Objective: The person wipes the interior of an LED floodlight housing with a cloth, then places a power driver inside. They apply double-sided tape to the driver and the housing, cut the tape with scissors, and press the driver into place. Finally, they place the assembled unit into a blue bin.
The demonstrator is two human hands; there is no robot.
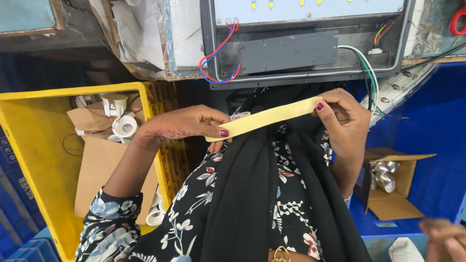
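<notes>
Left grip: your left hand (187, 123) pinches the lower end of the tape strip (264, 118) between thumb and fingers, closed tight on it, with a small tape roll (239, 116) half hidden just behind the fingertips.
Right grip: your right hand (342, 116) pinches the upper end of the same strip, thumb and forefinger shut on it.
Strip: the pale yellow tape is stretched taut between both hands, rising from 8 o'clock to 2 o'clock, in front of your chest and apart from the fixture.
Fixture: the dark grey lamp housing (306, 73) lies at 12 o'clock, open, with its white LED board (306, 8) at the top edge.
Wiring: red and blue leads (218, 53) loop at the housing's left, and green, white and black wires (369, 73) trail out at its right, past your right hand.
Progress: a length of tape is pulled out and held ready; none of it appears stuck to the housing or wires yet, so I judge the applying is left to do.
Surroundings: a yellow crate (34, 145) with white lamp parts and cardboard sits at 9 o'clock; an open cardboard box (393, 194) of shiny reflectors sits at 4 o'clock; another person's hand (444, 237) shows at 5 o'clock.
</notes>
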